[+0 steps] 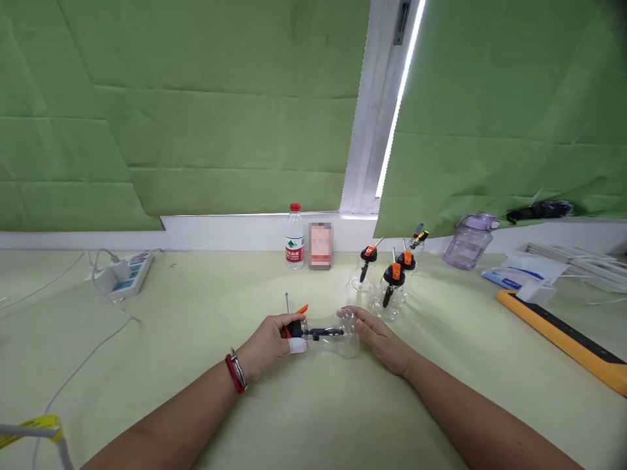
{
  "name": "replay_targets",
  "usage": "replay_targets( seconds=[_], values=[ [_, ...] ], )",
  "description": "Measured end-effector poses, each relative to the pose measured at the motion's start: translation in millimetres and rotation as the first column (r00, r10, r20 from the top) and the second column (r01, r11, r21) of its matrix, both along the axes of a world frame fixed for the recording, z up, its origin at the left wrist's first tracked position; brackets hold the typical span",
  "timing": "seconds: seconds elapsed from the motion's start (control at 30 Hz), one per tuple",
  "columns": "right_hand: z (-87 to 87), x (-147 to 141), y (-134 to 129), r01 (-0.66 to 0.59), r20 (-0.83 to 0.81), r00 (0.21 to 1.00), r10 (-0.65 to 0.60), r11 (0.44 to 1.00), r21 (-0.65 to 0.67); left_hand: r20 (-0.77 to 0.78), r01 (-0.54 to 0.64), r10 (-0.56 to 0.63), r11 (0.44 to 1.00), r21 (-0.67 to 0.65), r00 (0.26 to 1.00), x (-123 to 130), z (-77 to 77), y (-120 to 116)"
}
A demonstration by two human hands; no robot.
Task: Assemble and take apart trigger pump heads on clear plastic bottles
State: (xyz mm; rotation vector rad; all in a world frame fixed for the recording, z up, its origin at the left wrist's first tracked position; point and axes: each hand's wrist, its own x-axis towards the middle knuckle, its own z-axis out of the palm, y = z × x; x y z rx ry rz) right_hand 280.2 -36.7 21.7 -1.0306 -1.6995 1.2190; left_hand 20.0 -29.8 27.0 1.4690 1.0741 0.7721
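A clear oil dispenser bottle [327, 321] lies on its side between my hands, low over the table. Its black cap [294, 329] has an orange lever [302, 309] and a thin metal spout, and a dark tube runs inside the bottle. The fingers of my left hand [269, 346] close around the cap; a white wrap covers one fingertip. My right hand [382, 338] curls around the bottle's base at the other end. Whether the bottle touches the tabletop I cannot tell.
Several similar dispensers [393, 274] stand upright on the right, with screwdrivers [419, 236] behind them. At the back are a water bottle [294, 238] and a pixelated upright panel [321, 246]. A purple jug [469, 241], an orange-black bar [563, 336] and a power strip [133, 277] flank them.
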Motion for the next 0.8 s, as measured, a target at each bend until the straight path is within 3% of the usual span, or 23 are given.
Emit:
replay_targets(
  seconds=[0.23,0.47,0.7,0.8],
  values=[
    [-6.5,1.4,2.5,0.028,0.028,0.999,-0.029,0.999,0.025,-0.011,-0.004,0.005,1.000,0.020,1.000,-0.9,-3.4,0.8],
    [-2.0,4.0,3.5,-0.072,0.023,0.997,0.072,0.997,0.022,0.014,-0.017,0.018,1.000,-0.025,1.000,-1.1,-0.1,1.9],
    [-12.1,8.5,7.3,-0.009,0.190,0.982,-0.011,0.995,0.104,0.023,-0.026,0.027,0.999,-0.034,0.999,-0.9,1.7,1.9],
    [-2.2,6.5,0.7,0.006,0.312,0.947,-0.082,0.972,0.236,0.040,-0.032,0.035,0.998,-0.055,0.999,-0.6,4.2,2.1]
  ],
)
